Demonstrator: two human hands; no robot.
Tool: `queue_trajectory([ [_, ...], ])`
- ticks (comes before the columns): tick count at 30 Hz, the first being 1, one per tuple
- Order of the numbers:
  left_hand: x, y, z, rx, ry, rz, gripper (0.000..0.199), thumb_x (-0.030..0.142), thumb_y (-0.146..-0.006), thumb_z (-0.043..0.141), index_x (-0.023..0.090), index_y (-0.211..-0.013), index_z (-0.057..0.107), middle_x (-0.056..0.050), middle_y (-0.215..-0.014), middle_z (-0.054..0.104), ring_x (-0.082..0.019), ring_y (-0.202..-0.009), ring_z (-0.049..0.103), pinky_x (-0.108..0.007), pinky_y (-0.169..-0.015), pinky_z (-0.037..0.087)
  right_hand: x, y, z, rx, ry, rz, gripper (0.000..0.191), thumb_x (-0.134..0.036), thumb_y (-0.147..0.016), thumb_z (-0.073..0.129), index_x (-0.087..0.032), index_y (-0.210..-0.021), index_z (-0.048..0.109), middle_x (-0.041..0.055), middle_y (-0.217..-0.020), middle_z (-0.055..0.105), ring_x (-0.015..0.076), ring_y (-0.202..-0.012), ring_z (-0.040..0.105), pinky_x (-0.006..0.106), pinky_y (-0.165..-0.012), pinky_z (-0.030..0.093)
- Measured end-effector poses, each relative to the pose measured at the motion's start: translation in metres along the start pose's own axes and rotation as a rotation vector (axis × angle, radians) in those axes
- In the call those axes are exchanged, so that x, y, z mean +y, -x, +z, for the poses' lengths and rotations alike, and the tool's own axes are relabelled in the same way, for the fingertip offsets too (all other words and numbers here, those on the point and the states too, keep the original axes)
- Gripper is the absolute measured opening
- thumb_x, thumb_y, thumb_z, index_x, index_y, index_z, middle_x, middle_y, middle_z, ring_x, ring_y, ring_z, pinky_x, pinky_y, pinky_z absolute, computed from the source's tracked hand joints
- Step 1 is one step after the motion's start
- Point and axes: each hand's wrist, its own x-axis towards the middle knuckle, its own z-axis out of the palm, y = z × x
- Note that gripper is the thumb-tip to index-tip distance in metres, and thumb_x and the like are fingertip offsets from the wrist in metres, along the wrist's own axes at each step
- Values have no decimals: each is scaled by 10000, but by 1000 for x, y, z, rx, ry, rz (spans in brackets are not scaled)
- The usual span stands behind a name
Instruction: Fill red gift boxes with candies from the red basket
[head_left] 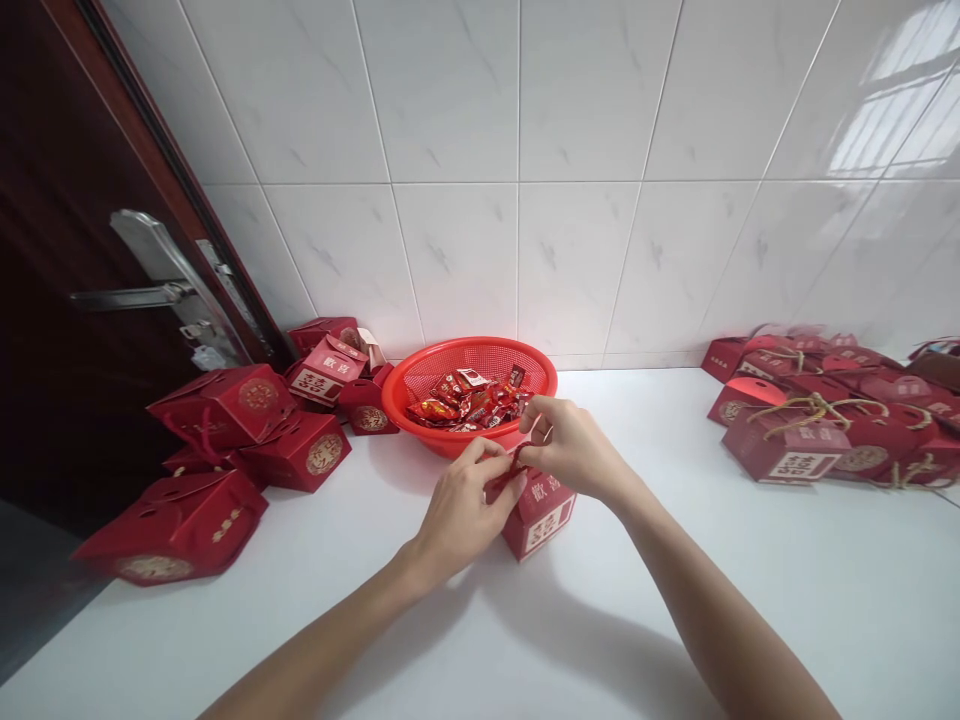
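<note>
A small red gift box (538,515) with gold and white Chinese characters stands upright on the white table, in front of the basket. My left hand (466,505) is closed at the box's top left, its thumb and fingers pinching the upper edge. From the right, my right hand (568,445) pinches a thin dark red cord (517,458) at the top of the box. The fingers hide most of the lid and part of the cord. Just behind my hands sits a red plastic basket (420,432) holding red-wrapped sweets (480,400).
Several red gift boxes (225,405) are piled at the left, beside a dark wooden door (60,200) with a metal handle (131,296). At the right lie more red boxes (787,445), some tied with tan string (814,405). A tiled wall (465,250) rises behind the table (600,620).
</note>
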Motion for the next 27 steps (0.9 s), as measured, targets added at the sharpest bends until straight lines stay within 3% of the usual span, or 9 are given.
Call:
queue_trajectory([
  [3, 0, -4, -8, -3, 94, -5, 253, 354, -940, 553, 203, -836, 727, -46, -898, 619, -164, -746, 610, -286, -664, 516, 1, 0, -7, -101, -192, -2, 215, -165, -658, 723, -190, -815, 578, 11, -859, 641, 120, -628, 562, 252, -557, 424],
  [6, 0, -9, -16, 33, 153, 30, 216, 351, -921, 591, 210, -894, 751, -63, -998, 649, -201, -926, 650, -306, -810, 539, -1, 2, -14, -214, -375, -27, 234, -271, -707, 770, -179, -878, 639, 47, -1020, 665, 128, -720, 611, 256, -610, 459],
  [9, -4, -14, -20, 50, 210, 30, 193, 337, -910, 609, 214, -918, 757, -70, -1033, 665, -219, -1006, 650, -336, -898, 532, -2, 4, -19, -252, -476, -78, 208, -325, -785, 743, -189, -925, 671, 44, -1010, 680, 133, -774, 615, 265, -663, 462],
  [17, -5, -19, -29, 25, 527, -30, 203, 286, -830, 688, 182, -999, 731, -75, -1027, 694, -224, -985, 677, -344, -875, 578, -9, 12, -22, -292, -693, -168, 208, -336, -862, 721, -217, -1021, 660, 29, -950, 657, 171, -895, 621, 337, -825, 490],
  [23, 4, -19, -34, 10, 482, -45, 244, 401, -836, 727, 194, -956, 772, -78, -1002, 727, -239, -971, 682, -342, -838, 594, -19, 19, -22, -286, -701, -221, 162, -279, -862, 725, -218, -1005, 679, 44, -1032, 659, 192, -1010, 612, 341, -889, 499],
  [27, 2, -20, -34, 27, 461, -54, 277, 454, -833, 733, 200, -924, 796, -78, -982, 748, -234, -935, 688, -337, -822, 595, -20, 19, -21, -280, -705, -209, 177, -284, -858, 732, -222, -1013, 673, 33, -997, 641, 171, -930, 609, 308, -801, 508],
])
